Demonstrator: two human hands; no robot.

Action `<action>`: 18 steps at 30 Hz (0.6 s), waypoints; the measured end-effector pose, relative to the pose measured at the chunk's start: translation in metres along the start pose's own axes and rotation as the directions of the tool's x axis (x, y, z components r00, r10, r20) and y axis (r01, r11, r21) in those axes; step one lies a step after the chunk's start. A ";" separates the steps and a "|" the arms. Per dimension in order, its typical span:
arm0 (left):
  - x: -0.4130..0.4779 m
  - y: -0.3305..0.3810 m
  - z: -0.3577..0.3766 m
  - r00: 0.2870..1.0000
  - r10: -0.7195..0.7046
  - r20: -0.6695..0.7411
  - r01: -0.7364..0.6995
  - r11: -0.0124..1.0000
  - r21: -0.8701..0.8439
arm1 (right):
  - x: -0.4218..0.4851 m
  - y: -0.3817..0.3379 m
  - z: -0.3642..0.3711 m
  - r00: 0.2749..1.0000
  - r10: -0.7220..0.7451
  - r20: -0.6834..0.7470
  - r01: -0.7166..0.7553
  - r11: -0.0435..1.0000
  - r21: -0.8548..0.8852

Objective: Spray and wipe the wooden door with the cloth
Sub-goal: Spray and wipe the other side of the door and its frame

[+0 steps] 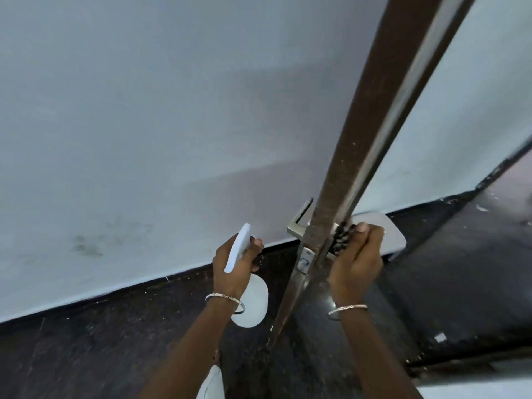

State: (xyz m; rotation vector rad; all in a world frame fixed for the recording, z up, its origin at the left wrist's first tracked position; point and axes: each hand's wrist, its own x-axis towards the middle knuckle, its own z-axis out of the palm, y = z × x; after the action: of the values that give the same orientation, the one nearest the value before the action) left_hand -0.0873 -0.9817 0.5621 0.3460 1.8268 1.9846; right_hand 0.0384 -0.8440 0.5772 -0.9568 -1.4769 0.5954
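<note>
The brown wooden door (383,110) stands edge-on and runs from the top right down to the bottom centre. My left hand (230,269) grips a white spray bottle (254,303) by its neck, just left of the door edge, with the nozzle pointing up. On the right side of the door edge my right hand (357,263) holds a pale grey cloth (388,228) at handle height. Its fingers are curled round the cloth beside a dark patterned part. A metal lever handle (298,223) and a latch plate (304,262) sit on the door edge between my hands.
A pale blue-white wall (144,125) fills the left and top, with faint smudges low on it. The floor (100,355) is dark speckled stone. A second pale wall (460,110) lies right of the door. Both wrists wear thin bangles.
</note>
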 end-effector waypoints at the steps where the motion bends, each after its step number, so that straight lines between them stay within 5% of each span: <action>1: -0.003 0.000 0.004 1.000 -0.002 0.030 0.002 1.000 0.008 | 0.004 -0.001 -0.014 0.997 0.062 -0.038 -0.062 0.998 0.018; 6: 0.000 -0.004 0.026 0.982 -0.004 0.190 -0.010 0.997 0.071 | 0.007 -0.014 -0.077 0.978 0.142 -0.155 -0.145 0.989 -0.011; 12: 0.022 -0.001 0.053 0.921 -0.034 0.387 0.007 0.997 0.072 | 0.005 -0.064 -0.113 0.867 -0.188 -0.461 0.084 0.968 -0.237; 15: 0.033 0.002 0.065 0.864 -0.042 0.502 0.009 0.998 0.069 | 0.005 -0.069 -0.097 0.904 -0.270 -0.331 0.121 0.905 -0.407; 18: 0.047 0.004 0.075 0.787 -0.040 0.616 0.004 0.998 0.059 | 0.018 -0.054 -0.070 0.995 0.020 -0.095 -0.075 0.780 -0.621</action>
State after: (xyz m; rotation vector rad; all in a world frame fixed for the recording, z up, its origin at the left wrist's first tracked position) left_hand -0.0955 -0.8934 0.5699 0.8747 1.4389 1.5391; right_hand 0.0958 -0.8691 0.6420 -1.5184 -1.6082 0.0726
